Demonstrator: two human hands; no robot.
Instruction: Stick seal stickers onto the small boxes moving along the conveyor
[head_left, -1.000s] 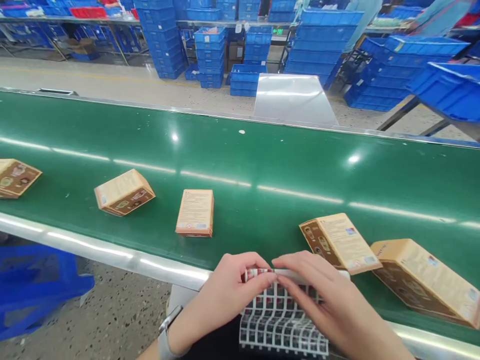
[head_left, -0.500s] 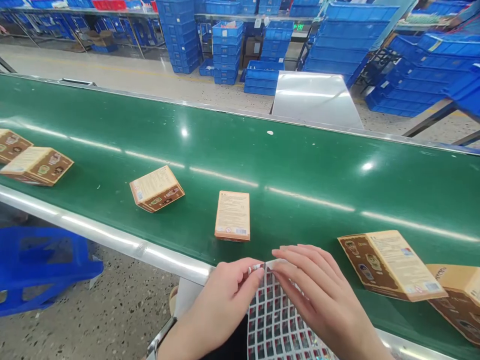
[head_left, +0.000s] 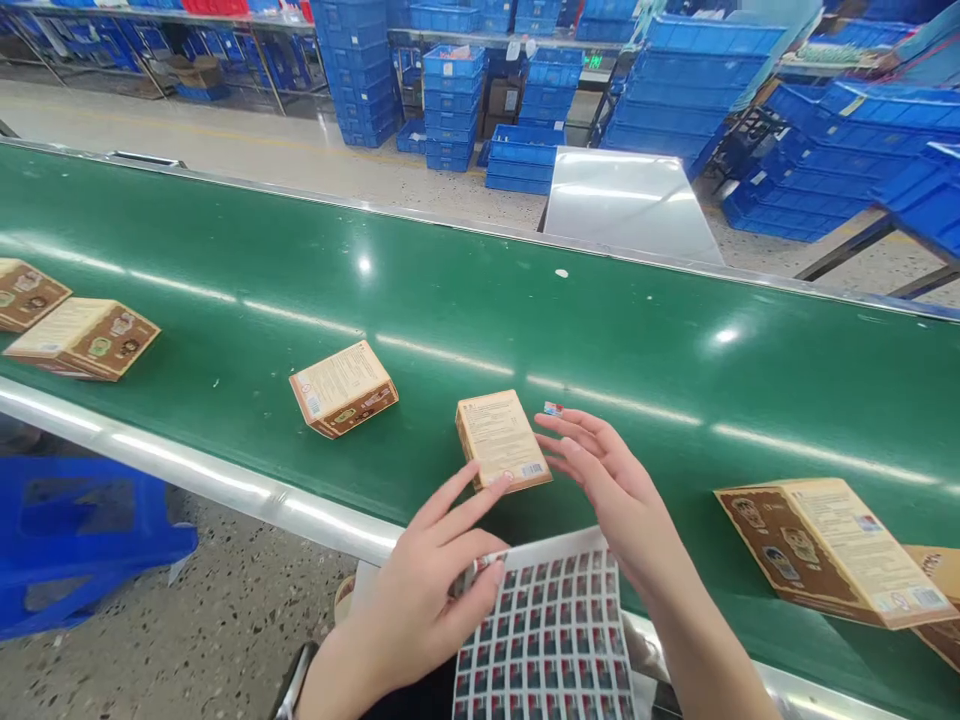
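Note:
A sheet of small red-and-white stickers (head_left: 551, 630) lies at the near edge of the green conveyor belt (head_left: 525, 320). My left hand (head_left: 420, 590) pinches the sheet's top left corner, and its index finger stretches out to touch the near edge of a small tan box (head_left: 501, 452). Just right of that box is my right hand (head_left: 607, 480), fingers extended, with one small sticker (head_left: 553, 408) at a fingertip.
More tan-and-brown boxes lie on the belt: one (head_left: 343, 388) left of centre, two (head_left: 82, 338) at far left, a larger one (head_left: 832, 550) at right. A blue stool (head_left: 75, 530) stands below left. Stacked blue crates (head_left: 697, 80) and a metal plate (head_left: 630, 205) lie beyond.
My right hand has left the sheet's top edge and risen beside the small box with a peeled sticker. My left index finger has reached out onto the box.

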